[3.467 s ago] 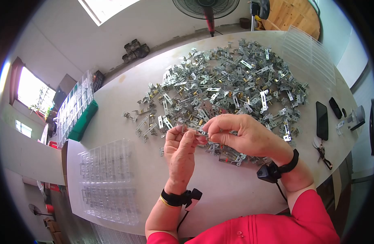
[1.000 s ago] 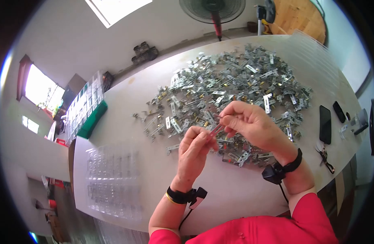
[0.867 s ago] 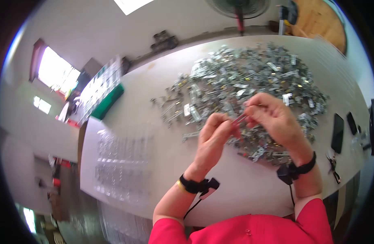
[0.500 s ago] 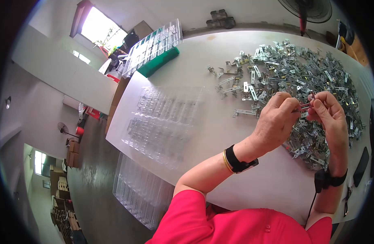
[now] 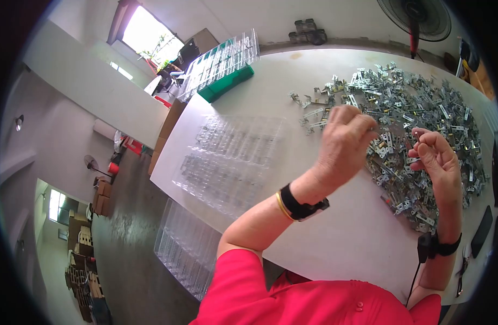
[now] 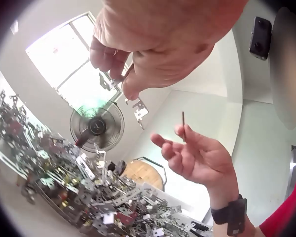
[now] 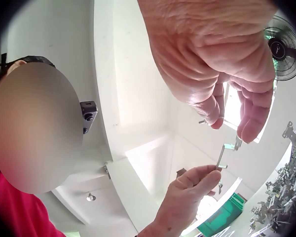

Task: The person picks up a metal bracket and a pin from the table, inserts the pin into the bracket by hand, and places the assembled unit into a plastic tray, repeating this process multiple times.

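In the head view my left hand (image 5: 343,143) is raised over the table, left of the pile of metal brackets (image 5: 390,124). Its thumb and fingers pinch a small metal bracket (image 6: 139,112), whose ends stick out past the fingertips in the left wrist view. My right hand (image 5: 443,168) is held up over the pile's right part. Between its thumb and forefinger it pinches a narrow metal piece (image 6: 183,126), seen edge-on; its exact kind I cannot tell. The two hands are apart. Seen from the right wrist, the left hand's bracket (image 7: 220,155) looks like a slim strip.
Clear plastic compartment trays (image 5: 233,157) lie on the table (image 5: 335,238) to the left. A green bin (image 5: 227,84) with more clear trays on it stands beyond them. At the right edge are a phone (image 5: 480,232) and pliers (image 5: 463,271). A fan (image 5: 414,19) stands behind the table.
The hands worked together on a metal piece over the pile; now they have parted, the left going leftward with its bracket. The head view has turned left, bringing in more of the trays and floor.
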Available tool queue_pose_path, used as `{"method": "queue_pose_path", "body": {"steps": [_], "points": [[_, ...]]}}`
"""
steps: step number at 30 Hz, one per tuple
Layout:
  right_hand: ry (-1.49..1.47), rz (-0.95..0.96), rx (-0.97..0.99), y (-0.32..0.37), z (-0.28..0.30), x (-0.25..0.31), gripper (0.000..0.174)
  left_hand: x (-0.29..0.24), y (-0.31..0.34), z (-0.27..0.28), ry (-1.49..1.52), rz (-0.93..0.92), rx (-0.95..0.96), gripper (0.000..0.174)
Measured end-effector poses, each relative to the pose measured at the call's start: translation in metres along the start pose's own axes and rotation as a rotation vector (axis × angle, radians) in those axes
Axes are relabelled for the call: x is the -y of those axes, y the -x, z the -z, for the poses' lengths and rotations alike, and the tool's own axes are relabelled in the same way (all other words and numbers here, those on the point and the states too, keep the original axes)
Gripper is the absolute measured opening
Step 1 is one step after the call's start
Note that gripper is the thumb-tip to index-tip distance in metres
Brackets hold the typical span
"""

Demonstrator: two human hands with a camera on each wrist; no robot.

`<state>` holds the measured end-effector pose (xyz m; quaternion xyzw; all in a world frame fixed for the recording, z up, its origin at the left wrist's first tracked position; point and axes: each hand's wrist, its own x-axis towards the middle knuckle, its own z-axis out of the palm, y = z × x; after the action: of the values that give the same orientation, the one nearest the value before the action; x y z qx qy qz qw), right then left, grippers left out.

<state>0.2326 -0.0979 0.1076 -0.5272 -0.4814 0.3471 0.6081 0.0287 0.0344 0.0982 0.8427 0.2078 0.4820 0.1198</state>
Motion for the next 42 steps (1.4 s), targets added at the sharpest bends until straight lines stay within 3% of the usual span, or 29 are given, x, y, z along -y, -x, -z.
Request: {"method": "queue_pose_path", "body": {"steps": [4,6,10,14,17,19,22,24,27,37,39,42], "points": [[0.016,0.003,0.034,0.003,-0.001,0.003,0.012,0.045,-0.002,0.047,-0.145,0.099,-0.051,0.016],[-0.026,-0.011,0.094,0.006,-0.006,0.005,0.011,0.072,0.001,0.078,-0.225,0.279,-0.061,0.016],[0.004,0.014,0.126,0.010,-0.016,0.009,0.009,0.140,0.011,0.152,-0.503,0.429,-0.102,0.018],[0.006,-0.005,0.164,0.016,-0.027,0.010,0.005,0.210,0.032,0.235,-0.586,0.619,-0.128,0.017],[-0.060,-0.115,0.225,0.020,-0.038,0.014,0.002,0.258,0.053,0.291,-0.617,0.698,-0.162,0.020],[-0.039,-0.132,0.256,0.019,-0.042,0.014,0.001,0.275,0.062,0.315,-0.583,0.999,-0.188,0.021],[-0.036,-0.171,0.280,0.015,-0.054,0.009,0.002,0.279,0.070,0.328,-0.619,1.161,-0.200,0.022],[0.009,-0.207,0.319,0.012,-0.060,0.006,0.004,0.305,0.084,0.338,-0.673,1.150,-0.194,0.019],[0.079,-0.230,0.363,0.011,-0.071,0.004,0.004,0.303,0.084,0.327,-0.755,1.272,-0.093,0.017],[0.143,-0.248,0.445,0.019,-0.103,-0.010,0.007,0.318,0.089,0.314,-0.941,1.249,0.107,0.021],[0.236,-0.159,0.548,0.019,-0.106,-0.012,0.007,0.319,0.092,0.313,-0.945,1.232,0.114,0.022],[0.255,-0.192,0.518,0.021,-0.110,-0.013,0.007,0.324,0.095,0.311,-0.960,1.218,0.128,0.023]]}}
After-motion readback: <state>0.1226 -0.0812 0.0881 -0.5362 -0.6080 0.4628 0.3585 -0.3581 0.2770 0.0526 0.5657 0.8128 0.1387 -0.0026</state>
